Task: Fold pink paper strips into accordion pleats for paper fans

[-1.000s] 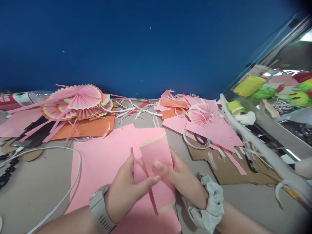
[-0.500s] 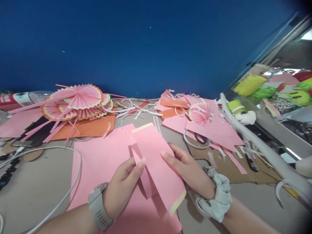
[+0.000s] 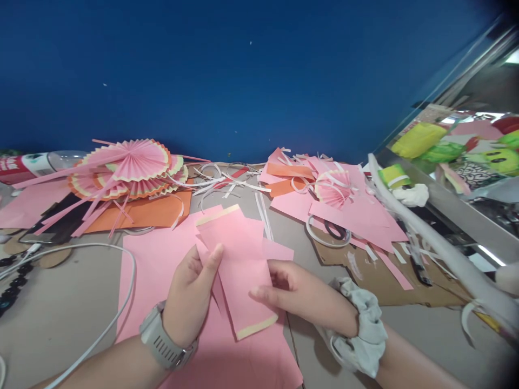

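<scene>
Between my hands is a folded piece of pink paper (image 3: pixel 243 265), with a pale yellow strip along its top and bottom ends and a crease across the middle. My left hand (image 3: pixel 188 300) pinches its left edge, thumb on top. At the lower right edge, my right hand (image 3: pixel 292 289) grips it with the thumb in front and the fingers tucked behind. More pink paper shows behind the piece, partly hidden. Beneath lies a large pink paper sheet (image 3: pixel 150 286) on the grey table.
Pleated paper fans (image 3: pixel 138 162) lie at the back left beside a bottle (image 3: pixel 32 167). A white cable (image 3: pixel 132 270) curves across the left. Pink paper scraps (image 3: pixel 357 216), a utility knife (image 3: pixel 421 267) and cardboard (image 3: pixel 373 281) lie to the right. A blue wall (image 3: pixel 243 81) stands behind.
The pink piece has shifted left and turned more upright. My left hand has moved left and up, and my right hand lower along the edge. More pink paper now shows behind it.
</scene>
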The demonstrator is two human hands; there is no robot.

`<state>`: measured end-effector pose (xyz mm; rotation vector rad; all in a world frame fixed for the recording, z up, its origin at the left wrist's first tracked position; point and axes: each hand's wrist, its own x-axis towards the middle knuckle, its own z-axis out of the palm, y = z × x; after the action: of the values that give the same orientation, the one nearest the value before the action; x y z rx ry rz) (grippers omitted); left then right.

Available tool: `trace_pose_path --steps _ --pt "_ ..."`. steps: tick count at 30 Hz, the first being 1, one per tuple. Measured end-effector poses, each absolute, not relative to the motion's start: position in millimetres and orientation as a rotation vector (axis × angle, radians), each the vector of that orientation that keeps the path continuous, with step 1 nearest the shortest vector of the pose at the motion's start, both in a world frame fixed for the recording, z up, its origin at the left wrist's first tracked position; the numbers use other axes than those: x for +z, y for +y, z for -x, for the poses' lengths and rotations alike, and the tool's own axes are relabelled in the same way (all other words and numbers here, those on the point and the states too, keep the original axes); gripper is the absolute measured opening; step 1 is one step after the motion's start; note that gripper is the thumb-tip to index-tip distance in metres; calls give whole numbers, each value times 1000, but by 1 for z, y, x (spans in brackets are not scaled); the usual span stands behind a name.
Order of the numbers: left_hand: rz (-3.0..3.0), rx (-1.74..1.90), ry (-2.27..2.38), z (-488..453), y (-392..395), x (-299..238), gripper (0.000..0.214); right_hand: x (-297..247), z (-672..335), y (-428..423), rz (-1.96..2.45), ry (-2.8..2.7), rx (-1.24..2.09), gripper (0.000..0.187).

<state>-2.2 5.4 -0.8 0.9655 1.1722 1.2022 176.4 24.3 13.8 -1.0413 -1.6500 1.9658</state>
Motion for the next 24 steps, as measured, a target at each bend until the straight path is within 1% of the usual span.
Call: trace_pose_path --steps 5,10,16,24 --pt "-1070 1326 1277 -1 1 2 23 9 -179 23 1271 -1706 1709 30" --pt "-1008 1341 1263 -2 5 2 30 14 -178 20 1324 -1876 1488 24" --pt "-939 1390 1246 -4 10 3 31 10 -178 20 1316 -1855 1650 30" --pt "-995 1329 1342 1 6 -1 30 10 -180 18 1386 -1801 1618 32"
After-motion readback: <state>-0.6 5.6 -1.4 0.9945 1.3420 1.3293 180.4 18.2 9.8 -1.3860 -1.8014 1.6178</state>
